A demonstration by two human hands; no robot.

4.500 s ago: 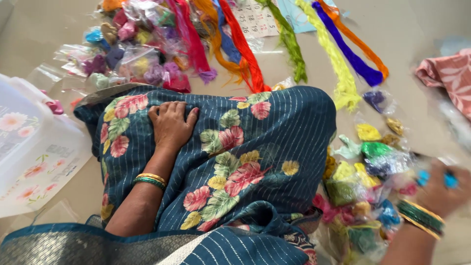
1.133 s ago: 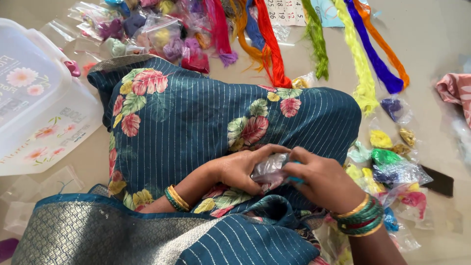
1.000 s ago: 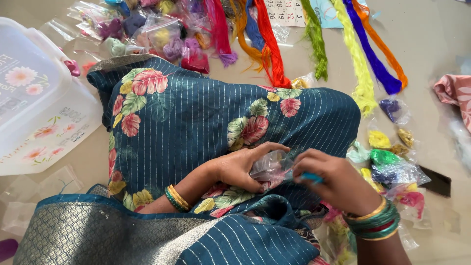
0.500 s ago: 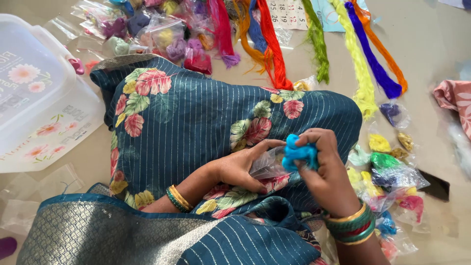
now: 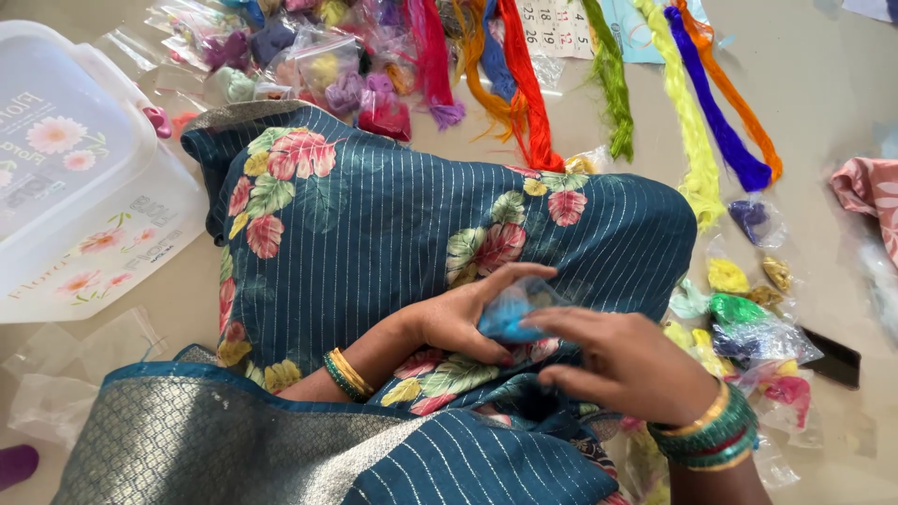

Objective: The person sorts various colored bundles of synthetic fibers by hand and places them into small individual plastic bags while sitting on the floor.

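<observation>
The left hand (image 5: 468, 313) and the right hand (image 5: 627, 360) meet over the lap, both closed on 1 small clear plastic pouch (image 5: 514, 309) stuffed with bright blue thread. The left hand cups the pouch from below and behind, its fingers curled over the top edge; the right hand pinches it from the front with thumb and fingertips, and its knuckles hide the pouch's right end. The pouch sits just above the teal striped sari with pink flowers (image 5: 374, 224) that covers the raised knees. Gold and green bangles (image 5: 346, 374) ring the left wrist, and a thicker stack of green, red and gold bangles (image 5: 711, 435) rings the right.

To the left, on the floor, lies a white plastic storage box (image 5: 75, 187) with printed pink flowers, touching the sari's edge. Empty clear bags (image 5: 84, 355) lie below it. Beyond the knees lies a heap of small pouches of coloured thread (image 5: 309, 56), and beside them long loose skeins: red (image 5: 524, 84), green (image 5: 613, 84), yellow (image 5: 687, 122), purple (image 5: 716, 103) and orange (image 5: 744, 103). To the right of the lap, more thread pouches (image 5: 748, 309) in yellow, green and blue lie crowded just beside the right wrist. A pink cloth (image 5: 865, 192) lies at the far right edge.
</observation>
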